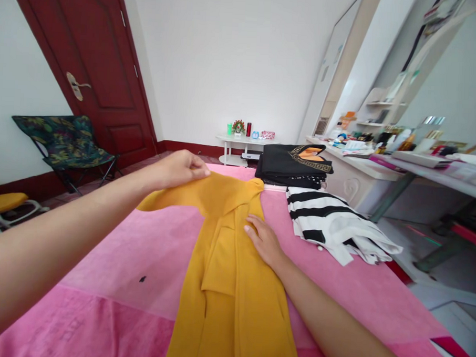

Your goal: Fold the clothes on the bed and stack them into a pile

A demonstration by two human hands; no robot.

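A long mustard-yellow coat lies spread on the pink bedspread, with one sleeve stretched out to the left. At the coat's left shoulder area, my left hand pinches the top edge of the yellow cloth between thumb and fingers. My right hand rests on the right side of the coat, fingers stretched out and lying flat on it. The coat's lower end runs out of view at the bottom.
A black folded pile of clothes and a black-and-white striped garment lie on the bed's right side. A small white table stands behind. To the left are a folding chair and a yellow stool; a cluttered dresser is right.
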